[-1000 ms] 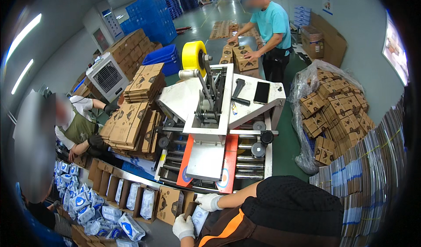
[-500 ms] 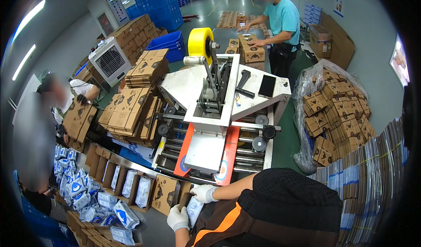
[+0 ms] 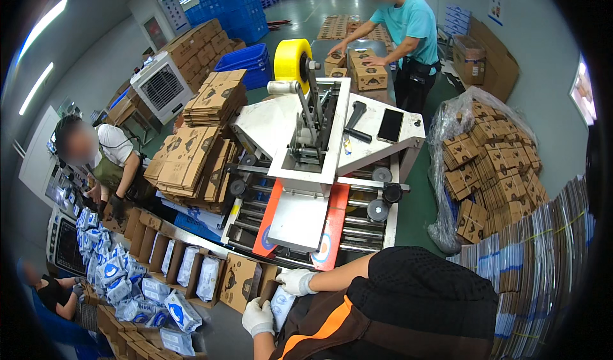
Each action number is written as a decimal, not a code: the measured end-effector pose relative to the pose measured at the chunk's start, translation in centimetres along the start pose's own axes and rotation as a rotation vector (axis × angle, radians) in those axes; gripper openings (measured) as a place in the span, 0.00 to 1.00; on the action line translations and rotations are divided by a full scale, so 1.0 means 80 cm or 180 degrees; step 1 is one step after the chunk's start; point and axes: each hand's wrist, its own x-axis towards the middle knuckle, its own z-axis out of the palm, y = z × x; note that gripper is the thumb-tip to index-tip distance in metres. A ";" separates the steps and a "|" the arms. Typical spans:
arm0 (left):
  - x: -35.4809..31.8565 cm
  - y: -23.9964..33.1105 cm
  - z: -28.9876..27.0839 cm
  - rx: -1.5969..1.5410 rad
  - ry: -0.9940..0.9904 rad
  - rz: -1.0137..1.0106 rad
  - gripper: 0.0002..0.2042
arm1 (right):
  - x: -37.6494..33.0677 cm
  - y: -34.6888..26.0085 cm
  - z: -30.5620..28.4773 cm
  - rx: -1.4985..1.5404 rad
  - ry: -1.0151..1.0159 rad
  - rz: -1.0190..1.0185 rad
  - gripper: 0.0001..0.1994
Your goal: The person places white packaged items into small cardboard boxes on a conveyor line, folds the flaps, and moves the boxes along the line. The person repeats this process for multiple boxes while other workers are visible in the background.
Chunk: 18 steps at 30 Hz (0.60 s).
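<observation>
Gripping a white pouch (image 3: pixel 281 304), both gloved hands (image 3: pixel 258 317) closed.

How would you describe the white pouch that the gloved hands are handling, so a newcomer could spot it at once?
Start at the carton-sealing machine topped by a yellow tape roll. Below its near end, two white-gloved hands meet at an open brown carton. The white pouch stands between them, unlike the pouches lying in cartons farther left.

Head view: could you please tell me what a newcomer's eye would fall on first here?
The yellow tape roll atop the white carton-sealing machine in the middle stands out first. Right of it, brown cartons sit heaped in clear plastic wrap. At the bottom, the gloved left hand and right hand meet at a white pouch.
</observation>
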 end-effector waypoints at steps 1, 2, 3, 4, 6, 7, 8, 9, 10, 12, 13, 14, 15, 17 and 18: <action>0.001 -0.004 0.004 0.0007 0.0017 0.0013 0.16 | 0.000 0.000 0.000 0.0016 0.0004 -0.0013 0.25; 0.002 -0.004 0.004 0.0015 0.0031 0.0038 0.16 | 0.000 0.002 0.002 0.0024 0.0061 -0.0030 0.24; 0.003 -0.003 0.004 -0.0002 -0.0008 0.0027 0.16 | 0.001 0.005 0.005 0.0032 0.0119 -0.0045 0.24; 0.004 0.000 0.003 -0.0018 -0.0050 0.0018 0.16 | 0.002 0.009 0.007 0.0041 0.0178 -0.0058 0.23; 0.004 -0.002 0.003 -0.0004 -0.0055 0.0026 0.16 | 0.001 0.004 0.002 0.0024 0.0065 -0.0021 0.22; 0.002 -0.005 0.007 0.0029 -0.0027 0.0057 0.16 | 0.000 0.002 0.000 0.0017 0.0009 0.0003 0.22; 0.004 -0.004 0.008 0.0051 0.0038 0.0111 0.16 | 0.000 0.002 -0.002 -0.0033 -0.0088 0.0001 0.22; 0.004 -0.005 0.006 0.0034 0.0068 0.0087 0.16 | 0.002 0.002 0.000 -0.0068 -0.0088 -0.0015 0.22; 0.001 -0.006 0.004 0.0015 0.0096 0.0062 0.17 | 0.004 0.001 0.003 -0.0102 -0.0090 -0.0029 0.22; 0.004 -0.008 0.004 0.0031 -0.0029 0.0035 0.18 | -0.001 -0.001 0.003 0.0068 0.0014 -0.0017 0.22; 0.009 -0.010 0.008 -0.0020 -0.0052 0.0010 0.17 | 0.003 0.002 0.002 0.0054 0.0035 -0.0014 0.22; 0.008 -0.014 0.010 -0.0054 -0.0095 -0.0050 0.17 | 0.000 -0.002 0.005 0.0107 0.0006 -0.0010 0.23; 0.006 -0.018 0.012 -0.0011 -0.0034 -0.0023 0.16 | 0.001 -0.002 0.002 0.0033 -0.0035 -0.0019 0.23; 0.012 -0.012 0.013 0.0050 -0.0077 -0.0034 0.17 | 0.001 -0.003 -0.003 0.0003 -0.0079 -0.0002 0.23; 0.013 -0.009 0.012 0.0078 -0.0108 -0.0041 0.17 | 0.001 -0.003 -0.003 0.0047 -0.0083 0.0025 0.24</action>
